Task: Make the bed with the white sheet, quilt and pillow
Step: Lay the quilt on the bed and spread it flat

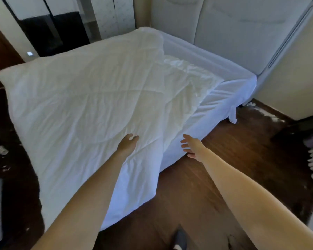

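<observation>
White quilt (83,98) across sheeted bed (229,94)

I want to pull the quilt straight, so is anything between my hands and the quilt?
Nothing visible. The left hand is already over the quilt; the right hand hovers beside its edge.

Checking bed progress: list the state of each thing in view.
White quilted quilt: spread over bed, wrinkled, skewed, overhanging near corner.
White fitted sheet: on mattress, exposed at right.
Left hand: open, over quilt.
Right hand: open, fingers spread, beside quilt edge.
Pillow: not visible.
</observation>
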A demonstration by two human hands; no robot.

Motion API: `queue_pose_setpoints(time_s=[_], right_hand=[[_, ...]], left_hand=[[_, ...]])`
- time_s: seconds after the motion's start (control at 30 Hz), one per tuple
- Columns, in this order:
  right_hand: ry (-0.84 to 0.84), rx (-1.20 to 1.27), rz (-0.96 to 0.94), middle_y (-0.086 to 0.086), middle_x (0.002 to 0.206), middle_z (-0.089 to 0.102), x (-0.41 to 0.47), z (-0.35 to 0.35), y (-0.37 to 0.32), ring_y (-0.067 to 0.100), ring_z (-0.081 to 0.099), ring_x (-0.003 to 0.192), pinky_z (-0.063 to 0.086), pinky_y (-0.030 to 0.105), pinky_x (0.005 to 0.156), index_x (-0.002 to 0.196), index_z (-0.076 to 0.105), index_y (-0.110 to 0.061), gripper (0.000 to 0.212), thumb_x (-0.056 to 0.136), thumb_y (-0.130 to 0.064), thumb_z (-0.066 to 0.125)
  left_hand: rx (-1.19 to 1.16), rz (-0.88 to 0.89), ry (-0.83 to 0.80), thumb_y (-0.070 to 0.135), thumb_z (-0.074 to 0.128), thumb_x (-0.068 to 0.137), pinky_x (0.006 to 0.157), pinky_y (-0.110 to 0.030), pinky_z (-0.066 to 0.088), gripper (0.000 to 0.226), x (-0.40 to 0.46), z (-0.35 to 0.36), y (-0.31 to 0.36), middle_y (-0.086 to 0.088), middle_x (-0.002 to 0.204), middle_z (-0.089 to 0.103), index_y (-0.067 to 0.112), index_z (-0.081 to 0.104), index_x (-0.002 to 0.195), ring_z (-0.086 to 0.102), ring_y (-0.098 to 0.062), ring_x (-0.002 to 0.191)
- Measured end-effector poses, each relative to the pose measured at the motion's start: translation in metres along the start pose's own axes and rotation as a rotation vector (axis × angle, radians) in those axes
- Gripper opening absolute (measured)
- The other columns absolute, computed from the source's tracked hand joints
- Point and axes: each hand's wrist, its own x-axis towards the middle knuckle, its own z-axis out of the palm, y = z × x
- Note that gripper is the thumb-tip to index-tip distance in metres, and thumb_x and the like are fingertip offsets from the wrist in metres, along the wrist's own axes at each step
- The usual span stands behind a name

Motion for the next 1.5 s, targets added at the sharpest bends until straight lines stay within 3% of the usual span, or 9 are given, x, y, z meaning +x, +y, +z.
queue_pose_setpoints(time_s=[0.2, 0.33, 0.53, 0.77, 0.9, 1.0, 1.1, 1.3, 1.5], right_hand=[[0.079, 0.047, -0.075, 0.007, 0.118, 0.062, 0.074, -0.116, -0.083, 0.023, 0.057, 0.111, 0.041, 0.04, 0.097, 0.139, 0.042, -0.022, 0.05, 0.096, -0.048, 0.044], [0.038, 0.045, -0.128, 0.007, 0.119, 0.059, 0.155, -0.169, -0.147, 0.025, 0.055, 0.115, 0.04, 0.041, 0.099, 0.14, 0.04, -0.022, 0.052, 0.096, -0.049, 0.045], [0.081, -0.052, -0.059, 0.009, 0.12, 0.059, 0.29, -0.225, -0.228, 0.027, 0.055, 0.114, 0.041, 0.044, 0.103, 0.134, 0.047, -0.013, 0.048, 0.097, -0.044, 0.047], [0.077, -0.303, -0.151, 0.015, 0.142, 0.046, 0.421, -0.321, -0.338, 0.03, 0.046, 0.128, 0.037, 0.038, 0.102, 0.136, 0.048, -0.006, 0.042, 0.099, -0.025, 0.047], [0.178, -0.418, -0.151, 0.01, 0.137, 0.05, 0.512, -0.376, -0.394, 0.029, 0.049, 0.12, 0.038, 0.036, 0.102, 0.136, 0.047, -0.013, 0.047, 0.094, -0.033, 0.053], [0.161, -0.541, -0.17, 0.011, 0.134, 0.052, 0.59, -0.406, -0.425, 0.03, 0.049, 0.123, 0.037, 0.033, 0.101, 0.138, 0.044, -0.012, 0.051, 0.093, -0.032, 0.055], [0.079, -0.697, -0.158, 0.012, 0.132, 0.054, 0.669, -0.433, -0.448, 0.03, 0.049, 0.123, 0.038, 0.033, 0.101, 0.138, 0.042, -0.013, 0.053, 0.091, -0.033, 0.058], [-0.05, -0.8, -0.152, 0.012, 0.144, 0.043, 0.809, -0.47, -0.465, 0.03, 0.044, 0.13, 0.039, 0.035, 0.104, 0.144, 0.034, -0.015, 0.069, 0.086, -0.036, 0.065], [-0.249, -0.706, -0.06, 0.009, 0.156, 0.025, 0.904, -0.452, -0.436, 0.028, 0.032, 0.14, 0.029, 0.041, 0.114, 0.152, -0.007, -0.021, 0.118, 0.073, -0.049, 0.076]], left_hand=[[-0.011, 0.16, -0.026, 0.041, 0.042, 0.097, 0.105, -0.04, 0.039, 0.042, 0.063, 0.082, 0.123, -0.005, 0.135, 0.052, 0.022, 0.049, 0.133, 0.051, -0.024, 0.121], [-0.032, 0.172, -0.004, 0.038, 0.043, 0.098, 0.104, -0.035, 0.039, 0.04, 0.136, 0.123, 0.187, -0.005, 0.134, 0.052, 0.02, 0.05, 0.133, 0.05, -0.024, 0.122], [-0.264, 0.096, 0.01, 0.037, 0.043, 0.098, 0.108, -0.044, 0.036, 0.041, 0.255, 0.178, 0.27, -0.011, 0.132, 0.055, 0.014, 0.052, 0.132, 0.049, -0.031, 0.124], [0.049, 0.065, -0.089, 0.037, 0.049, 0.096, 0.1, -0.033, 0.04, 0.039, 0.383, 0.243, 0.41, -0.008, 0.135, 0.051, 0.02, 0.053, 0.131, 0.05, -0.029, 0.123], [0.048, -0.056, -0.197, 0.038, 0.05, 0.096, 0.088, -0.034, 0.044, 0.042, 0.454, 0.288, 0.468, -0.011, 0.136, 0.05, 0.017, 0.051, 0.132, 0.047, -0.032, 0.127], [-0.057, -0.081, -0.075, 0.033, 0.053, 0.095, 0.089, -0.033, 0.043, 0.043, 0.509, 0.325, 0.491, -0.016, 0.137, 0.05, 0.011, 0.052, 0.132, 0.047, -0.035, 0.127], [-0.143, -0.175, 0.062, 0.039, 0.056, 0.093, 0.102, -0.041, 0.042, 0.043, 0.556, 0.371, 0.503, -0.013, 0.137, 0.051, 0.017, 0.053, 0.13, 0.05, -0.033, 0.124], [-0.114, -0.273, 0.043, 0.041, 0.051, 0.094, 0.108, -0.038, 0.036, 0.046, 0.64, 0.475, 0.524, -0.006, 0.138, 0.052, 0.025, 0.045, 0.137, 0.047, -0.027, 0.126], [-0.093, -0.332, 0.046, 0.042, 0.052, 0.094, 0.104, -0.031, 0.033, 0.054, 0.685, 0.567, 0.526, -0.002, 0.142, 0.046, 0.028, 0.035, 0.143, 0.043, -0.022, 0.13]])
